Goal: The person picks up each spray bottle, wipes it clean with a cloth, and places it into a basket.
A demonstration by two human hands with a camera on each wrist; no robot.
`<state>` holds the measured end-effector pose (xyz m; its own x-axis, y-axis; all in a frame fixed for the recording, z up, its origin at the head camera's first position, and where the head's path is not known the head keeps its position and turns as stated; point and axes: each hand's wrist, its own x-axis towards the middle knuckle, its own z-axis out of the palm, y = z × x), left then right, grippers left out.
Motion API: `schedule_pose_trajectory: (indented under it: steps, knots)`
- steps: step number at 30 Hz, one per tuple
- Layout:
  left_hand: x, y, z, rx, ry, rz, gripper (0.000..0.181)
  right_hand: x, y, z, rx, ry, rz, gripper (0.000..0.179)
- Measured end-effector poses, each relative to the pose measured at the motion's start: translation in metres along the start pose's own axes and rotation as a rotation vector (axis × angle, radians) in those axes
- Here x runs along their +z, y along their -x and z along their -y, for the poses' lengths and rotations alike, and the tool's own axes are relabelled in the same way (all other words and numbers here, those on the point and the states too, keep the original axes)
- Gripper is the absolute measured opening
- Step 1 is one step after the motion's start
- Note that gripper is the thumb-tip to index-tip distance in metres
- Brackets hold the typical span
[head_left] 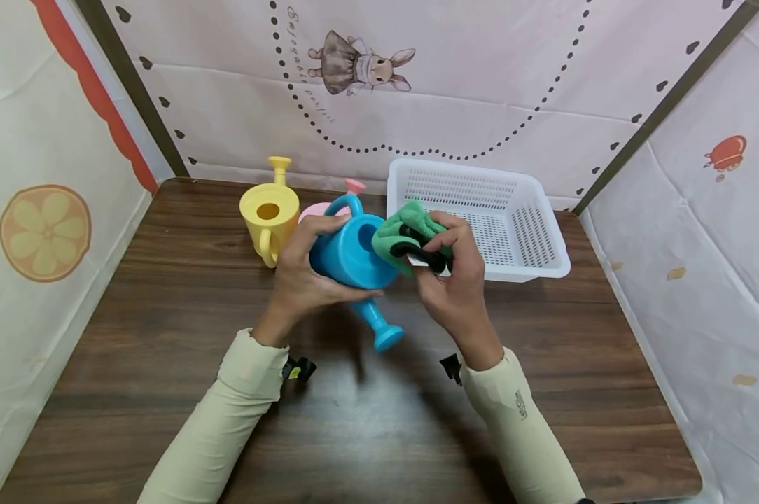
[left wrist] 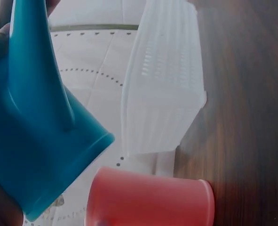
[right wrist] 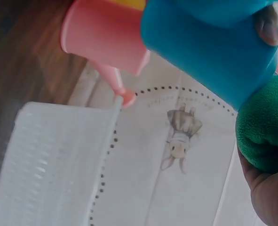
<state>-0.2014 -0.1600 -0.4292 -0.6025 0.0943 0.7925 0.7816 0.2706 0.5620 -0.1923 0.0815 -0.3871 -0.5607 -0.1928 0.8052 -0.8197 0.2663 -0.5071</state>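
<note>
My left hand (head_left: pixel 304 273) grips a blue watering can (head_left: pixel 348 255) around its body, above the table. The can is tilted, its opening facing my right hand and its spout (head_left: pixel 373 318) pointing down toward me. In my right hand (head_left: pixel 455 280) I hold a bunched green cloth (head_left: pixel 411 224) against the can's rim. A curved black piece (head_left: pixel 426 255) shows among the cloth's folds; its kind is unclear. From the right wrist view, the green cloth (right wrist: pixel 263 125) touches the blue can (right wrist: pixel 209 56). Behind the blue can stands a pink watering can (left wrist: pixel 148 197), mostly hidden in the head view.
A yellow watering can (head_left: pixel 270 217) stands upright at the back left of the wooden table (head_left: pixel 184 336). At the back right sits a white perforated basket (head_left: pixel 552 241). Printed fabric walls (head_left: pixel 480 84) close off the back and both sides.
</note>
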Motion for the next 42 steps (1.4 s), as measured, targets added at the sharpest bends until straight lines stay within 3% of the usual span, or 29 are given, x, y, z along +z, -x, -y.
schedule_pose_trajectory:
  steps: [4, 8, 13, 17, 20, 28, 33, 38, 42]
  knots:
    - [-0.002, -0.002, 0.001, -0.034, -0.032, -0.015, 0.107, 0.0, 0.014, 0.006, 0.003, -0.059, -0.002, 0.025]
    - [0.001, -0.002, 0.002, -0.043, -0.054, -0.006, 0.099, 0.006, 0.02, 0.019, -0.071, -0.085, 0.049, 0.027]
    - [0.007, -0.002, 0.002, 0.0, -0.02, 0.023, 0.092, 0.012, 0.011, 0.026, -0.152, -0.076, 0.093, 0.027]
    - [0.013, -0.004, -0.001, 0.032, 0.076, 0.073, 0.098, 0.007, -0.002, 0.019, -0.133, -0.062, 0.021, 0.024]
    - [0.018, -0.006, -0.003, 0.018, 0.113, 0.1, 0.104, -0.002, -0.007, 0.008, -0.08, -0.049, -0.043, 0.027]
    - [0.03, -0.01, -0.004, -0.024, 0.095, 0.117, 0.111, -0.021, 0.008, 0.001, 0.029, -0.032, -0.094, 0.031]
    - [0.038, -0.013, -0.006, -0.039, 0.061, 0.08, 0.109, -0.03, 0.014, 0.009, 0.03, -0.071, -0.08, 0.035]
    - [0.049, -0.022, -0.01, -0.095, 0.022, 0.077, 0.101, -0.037, 0.009, 0.016, 0.007, -0.12, -0.086, 0.035]
    - [0.058, -0.033, -0.014, -0.202, -0.04, 0.063, 0.1, -0.045, 0.004, 0.015, 0.013, -0.162, -0.229, 0.039]
